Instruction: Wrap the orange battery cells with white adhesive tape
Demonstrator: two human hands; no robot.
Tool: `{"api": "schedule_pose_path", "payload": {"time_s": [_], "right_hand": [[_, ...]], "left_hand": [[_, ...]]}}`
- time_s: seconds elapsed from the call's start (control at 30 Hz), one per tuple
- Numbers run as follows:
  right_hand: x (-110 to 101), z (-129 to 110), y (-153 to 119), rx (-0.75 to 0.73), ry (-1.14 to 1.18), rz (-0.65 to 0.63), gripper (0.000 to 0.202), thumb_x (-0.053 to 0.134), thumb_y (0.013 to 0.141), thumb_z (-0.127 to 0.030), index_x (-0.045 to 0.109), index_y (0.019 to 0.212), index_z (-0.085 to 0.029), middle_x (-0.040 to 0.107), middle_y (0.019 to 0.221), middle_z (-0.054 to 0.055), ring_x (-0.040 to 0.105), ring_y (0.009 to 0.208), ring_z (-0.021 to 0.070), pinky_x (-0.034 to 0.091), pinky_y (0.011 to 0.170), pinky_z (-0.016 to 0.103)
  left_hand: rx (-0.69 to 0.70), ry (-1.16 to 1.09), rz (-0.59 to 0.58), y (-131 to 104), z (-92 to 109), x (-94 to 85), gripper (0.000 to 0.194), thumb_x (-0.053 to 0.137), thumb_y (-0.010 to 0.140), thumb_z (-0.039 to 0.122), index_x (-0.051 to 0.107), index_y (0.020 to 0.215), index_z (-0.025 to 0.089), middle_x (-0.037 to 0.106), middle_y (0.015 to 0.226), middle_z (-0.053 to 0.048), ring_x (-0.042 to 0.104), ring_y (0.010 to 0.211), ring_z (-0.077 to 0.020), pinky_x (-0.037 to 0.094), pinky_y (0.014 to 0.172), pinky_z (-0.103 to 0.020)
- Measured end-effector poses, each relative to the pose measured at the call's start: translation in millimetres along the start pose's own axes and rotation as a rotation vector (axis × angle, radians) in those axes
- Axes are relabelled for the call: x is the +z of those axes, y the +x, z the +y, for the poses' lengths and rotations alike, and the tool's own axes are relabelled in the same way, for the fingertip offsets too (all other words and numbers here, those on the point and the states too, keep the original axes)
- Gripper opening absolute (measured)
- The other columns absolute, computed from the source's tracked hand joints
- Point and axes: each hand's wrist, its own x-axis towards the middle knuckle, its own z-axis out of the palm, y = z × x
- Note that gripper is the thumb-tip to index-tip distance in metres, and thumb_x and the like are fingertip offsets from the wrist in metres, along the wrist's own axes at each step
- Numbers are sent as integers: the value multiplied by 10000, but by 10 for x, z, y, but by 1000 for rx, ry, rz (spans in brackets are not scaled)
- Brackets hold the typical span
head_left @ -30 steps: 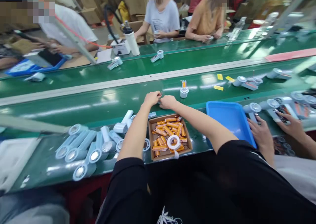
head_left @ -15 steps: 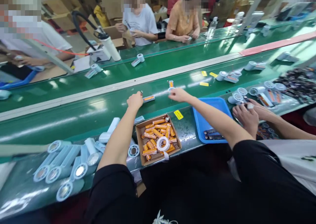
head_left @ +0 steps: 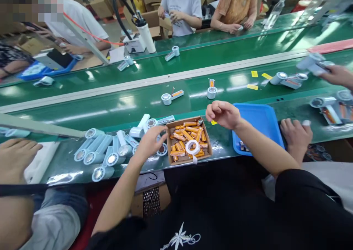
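Note:
My left hand (head_left: 150, 143) is over the right end of a pile of light-blue plastic housings (head_left: 95, 156) with round heads and handles. Its fingers are apart, and nothing shows in them. A cardboard box (head_left: 170, 161) of orange cylindrical batteries (head_left: 187, 135) stands just right of it, with a roll of white tape (head_left: 192, 147) on top. My right hand (head_left: 223, 114) hovers between that box and a blue tray (head_left: 255, 112), fingers loosely curled and apart, with nothing seen in it. On the green belt beyond lie two housings (head_left: 166, 99) with orange batteries in their handles.
Yellow labels (head_left: 252, 87) and more housings (head_left: 289, 81) lie on the belt at the right. A co-worker's hand (head_left: 338, 75) holds a housing there; another hand (head_left: 296, 134) rests by the tray. A person's arm (head_left: 16, 161) is at the left. People sit across the belt.
Both hands have drawn back from the two housings on the belt, which now lie uncovered. My left hand came down to the pile, my right toward the tray. The view has shifted left.

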Motion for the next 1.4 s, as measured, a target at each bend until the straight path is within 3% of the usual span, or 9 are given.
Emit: {"api": "schedule_pose_path", "payload": {"time_s": [0.1, 0.2, 0.3, 0.43, 0.9, 1.07, 1.23, 1.4], "right_hand": [[320, 16, -215, -30, 356, 44, 464, 581, 906, -472, 353, 587, -224, 432, 585, -15, 482, 566, 158, 400, 584, 297], [502, 25, -358, -51, 462, 103, 442, 555, 922, -394, 321, 586, -226, 374, 567, -15, 409, 541, 155, 374, 551, 289], [603, 10, -452, -68, 490, 125, 440, 540, 926, -374, 308, 582, -226, 356, 552, -14, 375, 522, 152, 367, 539, 289], [697, -37, -526, -84, 503, 121, 449, 550, 920, -361, 296, 577, -225, 351, 531, -18, 362, 508, 148, 357, 532, 283], [720, -50, -648, -149, 541, 19, 438, 485, 981, -323, 325, 585, -226, 370, 546, -18, 384, 510, 147, 333, 536, 289], [725, -42, -662, -143, 559, 5, 443, 513, 973, -326, 338, 579, -222, 370, 537, -22, 396, 502, 145, 336, 535, 286], [757, -11, -669, -135, 557, -1, 437, 517, 970, -327, 349, 581, -221, 384, 536, -21, 401, 500, 146, 361, 545, 287], [786, 33, -677, -126, 544, 23, 446, 529, 963, -342, 338, 577, -225, 377, 527, -23, 380, 487, 144, 369, 542, 294]], "left_hand": [[89, 50, 164, -665, 95, 114, 247, 619, 1003, 291, 685, 1227, 208, 756, 1228, -97, 672, 1201, -265, 522, 1089, -465], [65, 79, 336, -1069, 177, 273, 265, 652, 972, 185, 672, 1235, 205, 754, 1194, -104, 654, 1238, -280, 510, 1102, -489], [-12, 74, 453, -1294, 279, 407, 269, 666, 953, 149, 673, 1218, 188, 749, 1164, -118, 656, 1234, -291, 515, 1090, -498], [-92, 58, 509, -1424, 340, 509, 229, 659, 957, 148, 685, 1182, 179, 750, 1135, -121, 673, 1201, -289, 520, 1081, -500], [-112, 54, 490, -1385, 296, 589, 219, 644, 973, 164, 691, 1187, 172, 748, 1126, -120, 669, 1177, -284, 528, 1057, -500], [46, 98, 467, -1313, 429, 571, 257, 689, 923, 81, 691, 1162, 174, 752, 1104, -115, 664, 1154, -279, 545, 1031, -483], [225, 86, 315, -975, 784, 613, 367, 705, 915, 78, 674, 1261, 197, 752, 1200, -97, 619, 1224, -282, 535, 1066, -467], [208, 193, 59, -505, 964, 794, 384, 619, 987, 183, 665, 1367, 210, 730, 1305, -110, 545, 1338, -341, 496, 1105, -535]]}}
